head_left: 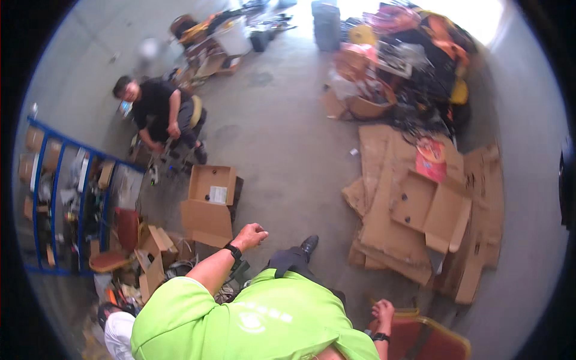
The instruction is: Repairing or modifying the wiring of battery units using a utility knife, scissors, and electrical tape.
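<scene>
My left hand (249,237) reaches forward in front of my bright green shirt, a black watch on its wrist. Its fingers are curled in, and I see nothing held in them. Just beyond it, to the left, an opened cardboard box (207,223) lies on the floor with a white paper sheet (217,194) inside. My right hand (383,311) hangs low on the right, fingers loosely bent and apart, with nothing visible in them. Close behind that hand is a red chair (441,342) with a gold-coloured frame; whether they touch I cannot tell.
Flattened cardboard (384,222) is piled on the right, topped by an open box (447,210). A heap of mixed goods (414,66) lies beyond. On the left, a person in black (159,111) sits near a blue rack (67,198). Another person in white (120,333) is at lower left.
</scene>
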A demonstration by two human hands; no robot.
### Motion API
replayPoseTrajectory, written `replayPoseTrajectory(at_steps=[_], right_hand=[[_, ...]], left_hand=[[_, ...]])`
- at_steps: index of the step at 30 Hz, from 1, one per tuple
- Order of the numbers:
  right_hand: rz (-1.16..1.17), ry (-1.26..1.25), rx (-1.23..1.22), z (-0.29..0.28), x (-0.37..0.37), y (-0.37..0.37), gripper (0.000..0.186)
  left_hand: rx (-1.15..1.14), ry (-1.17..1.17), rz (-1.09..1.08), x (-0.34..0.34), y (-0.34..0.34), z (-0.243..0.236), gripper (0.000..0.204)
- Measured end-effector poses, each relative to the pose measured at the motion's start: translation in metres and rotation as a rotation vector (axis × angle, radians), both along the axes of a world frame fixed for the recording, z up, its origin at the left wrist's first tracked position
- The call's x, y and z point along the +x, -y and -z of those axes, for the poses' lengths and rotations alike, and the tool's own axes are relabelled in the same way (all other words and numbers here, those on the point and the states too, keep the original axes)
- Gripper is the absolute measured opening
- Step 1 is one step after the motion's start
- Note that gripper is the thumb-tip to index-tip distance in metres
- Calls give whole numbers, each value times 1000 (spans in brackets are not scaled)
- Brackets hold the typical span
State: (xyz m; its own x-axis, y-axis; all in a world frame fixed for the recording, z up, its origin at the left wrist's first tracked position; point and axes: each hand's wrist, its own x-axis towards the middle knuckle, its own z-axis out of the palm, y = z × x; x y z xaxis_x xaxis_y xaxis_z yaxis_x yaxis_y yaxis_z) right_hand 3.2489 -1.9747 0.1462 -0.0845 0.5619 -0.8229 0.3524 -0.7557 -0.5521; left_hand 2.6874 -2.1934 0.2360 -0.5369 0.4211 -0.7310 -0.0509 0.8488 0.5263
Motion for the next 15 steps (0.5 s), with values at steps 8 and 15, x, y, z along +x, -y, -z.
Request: replayPoseTrajectory(at_steps=[8, 15], right_hand=[[-441, -91, 171, -37, -247, -184, 30], [-608, -25, -114, 14, -322, -227, 28]], left_hand=[[57, -12, -568, -20, 79, 19, 30], [-85, 64, -766, -23, 73, -3, 26]])
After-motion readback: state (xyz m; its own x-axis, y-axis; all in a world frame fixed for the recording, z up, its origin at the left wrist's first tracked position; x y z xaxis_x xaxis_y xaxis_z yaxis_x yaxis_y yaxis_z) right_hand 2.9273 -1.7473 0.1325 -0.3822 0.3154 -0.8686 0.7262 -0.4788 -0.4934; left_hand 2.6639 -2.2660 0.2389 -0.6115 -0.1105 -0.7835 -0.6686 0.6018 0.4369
